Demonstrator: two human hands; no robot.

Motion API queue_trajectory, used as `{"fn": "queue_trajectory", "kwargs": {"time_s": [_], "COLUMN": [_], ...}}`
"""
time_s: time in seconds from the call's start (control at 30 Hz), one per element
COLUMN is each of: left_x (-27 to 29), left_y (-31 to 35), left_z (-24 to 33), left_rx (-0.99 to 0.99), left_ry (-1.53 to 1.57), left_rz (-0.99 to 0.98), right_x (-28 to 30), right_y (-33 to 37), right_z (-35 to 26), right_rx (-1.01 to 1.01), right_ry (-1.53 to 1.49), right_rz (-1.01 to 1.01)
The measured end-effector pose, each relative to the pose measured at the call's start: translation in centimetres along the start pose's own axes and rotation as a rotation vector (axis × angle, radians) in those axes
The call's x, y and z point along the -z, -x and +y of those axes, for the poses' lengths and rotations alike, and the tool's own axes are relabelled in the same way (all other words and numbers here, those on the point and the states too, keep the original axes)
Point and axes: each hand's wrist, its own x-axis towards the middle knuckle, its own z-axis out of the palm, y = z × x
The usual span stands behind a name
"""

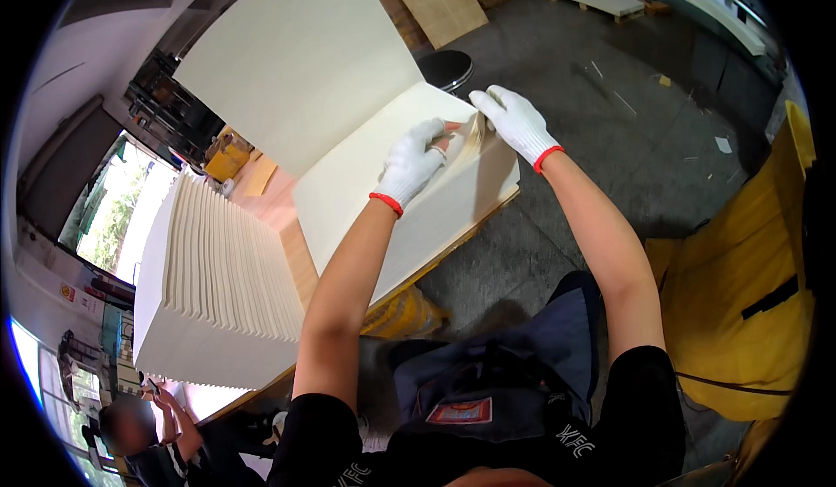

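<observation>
In the head view, two white sheet stacks sit on one wooden table (299,256). The working stack (357,204) lies at the middle, its long axis running from near left to far right; one large pale panel (300,51) rises from its far-left long edge. Two hands, both gloved in white with red cuffs, are at its right part. The left hand (414,160) has curled fingers against a bent-up bundle of sheets (473,138); whether it pinches them, I cannot tell. The right hand (515,125) sits just right, fingertips at the bundle's far corner, their grip likewise unclear. Left of these stands the second stack (231,269), its many layers too fine to count. Around them are one round black stool (448,69), far, one yellow bag (731,313), right, and one co-worker (187,439), near left.
</observation>
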Motion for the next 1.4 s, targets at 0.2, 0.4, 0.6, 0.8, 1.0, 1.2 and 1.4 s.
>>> {"fn": "queue_trajectory", "kwargs": {"time_s": [0.2,0.4,0.6,0.8,1.0,1.2,1.4], "left_x": [0.5,-0.4,-0.1,-0.3,-0.1,-0.9,0.0], "left_y": [0.2,0.2,0.0,0.7,0.6,0.7,0.7], "left_z": [1.1,1.6,1.6,2.1,3.3,2.1,3.8], "left_rx": [0.004,0.043,0.106,0.087,0.143,-0.019,0.198], "left_ry": [0.138,-0.035,0.040,0.262,0.053,-0.072,0.026], "left_rz": [-0.049,-0.029,-0.056,0.034,-0.064,0.071,-0.049], "right_x": [-1.4,-1.9,-2.0,-1.8,-2.2,-2.4,-2.0], "right_y": [1.1,1.3,1.4,1.7,1.4,1.5,2.0], "right_z": [1.5,1.9,1.9,1.4,2.2,2.1,1.5], "right_rx": [0.056,0.107,0.085,0.073,0.088,0.105,0.071], "right_ry": [-0.032,-0.060,-0.083,-0.079,-0.013,-0.037,-0.077], "right_rz": [0.210,0.266,0.279,0.234,0.264,0.274,0.267]}}
